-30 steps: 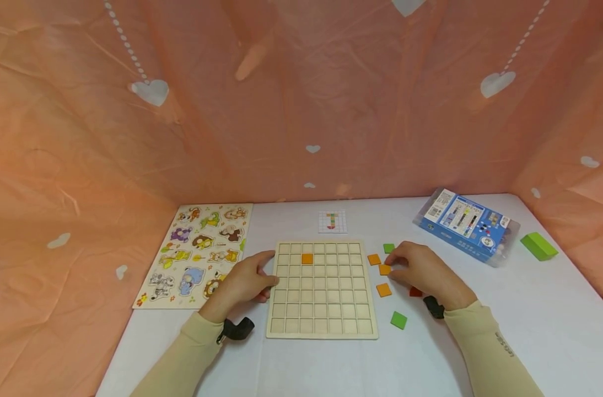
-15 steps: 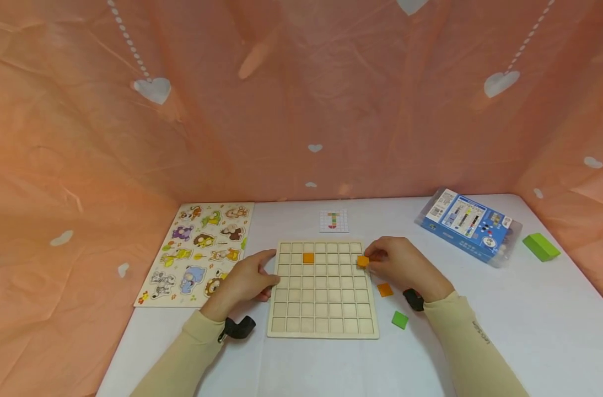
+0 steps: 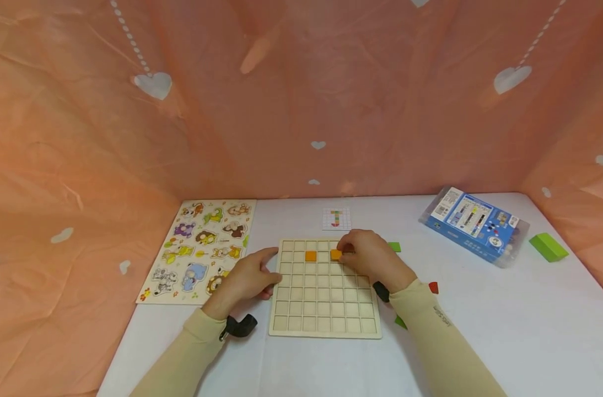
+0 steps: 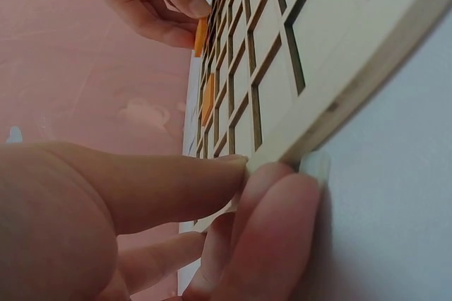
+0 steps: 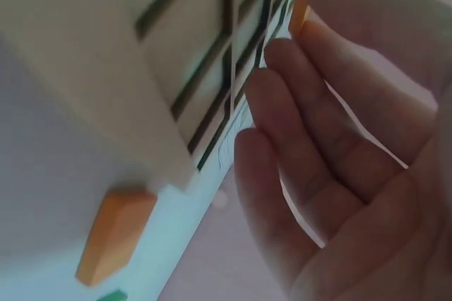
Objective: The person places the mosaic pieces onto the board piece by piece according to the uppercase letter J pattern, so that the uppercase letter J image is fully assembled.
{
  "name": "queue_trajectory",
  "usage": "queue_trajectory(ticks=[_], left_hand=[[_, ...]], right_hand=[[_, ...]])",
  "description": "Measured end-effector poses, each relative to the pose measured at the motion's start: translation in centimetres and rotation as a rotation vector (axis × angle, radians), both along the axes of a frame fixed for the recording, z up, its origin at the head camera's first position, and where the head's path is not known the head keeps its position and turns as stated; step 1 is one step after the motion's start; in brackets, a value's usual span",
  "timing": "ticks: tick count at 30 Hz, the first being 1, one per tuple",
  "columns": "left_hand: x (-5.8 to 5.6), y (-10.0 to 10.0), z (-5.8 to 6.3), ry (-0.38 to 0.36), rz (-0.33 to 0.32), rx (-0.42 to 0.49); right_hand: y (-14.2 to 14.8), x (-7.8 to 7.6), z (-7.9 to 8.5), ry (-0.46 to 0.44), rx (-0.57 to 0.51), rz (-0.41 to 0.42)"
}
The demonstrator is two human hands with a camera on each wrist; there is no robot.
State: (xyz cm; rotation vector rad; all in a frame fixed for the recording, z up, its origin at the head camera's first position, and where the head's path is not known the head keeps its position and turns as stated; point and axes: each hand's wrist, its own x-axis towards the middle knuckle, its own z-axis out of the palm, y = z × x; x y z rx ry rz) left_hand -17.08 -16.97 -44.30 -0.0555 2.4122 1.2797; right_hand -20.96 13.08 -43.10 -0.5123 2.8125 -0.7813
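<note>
Left hand (image 3: 249, 278) grips one pale wooden grid board (image 3: 323, 309); right hand (image 3: 373, 256) pinches at least one orange square tile (image 3: 335, 255); one seated orange tile (image 3: 311, 256) occupies one cell.

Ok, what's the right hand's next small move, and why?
Probably lower the pinched orange tile into the wooden grid board: the right hand holds it, apparently raised, in the same row as the seated orange tile, while the left hand grips the board's edge.

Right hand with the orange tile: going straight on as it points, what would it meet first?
Likely the other orange tile, lying on the board ahead of the right hand; the hand's height is unclear, so it might pass over.
</note>
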Motion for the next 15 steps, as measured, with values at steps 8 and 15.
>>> queue_trajectory(ticks=[8, 15], left_hand=[[-0.12, 0.17, 0.05, 0.009, -0.014, -0.019], [-0.14, 0.01, -0.06, 0.014, -0.017, -0.046]], right_hand=[[-0.29, -0.01, -0.1, 0.004, 0.033, -0.004], [-0.61, -0.07, -0.17, 0.033, 0.036, 0.009]])
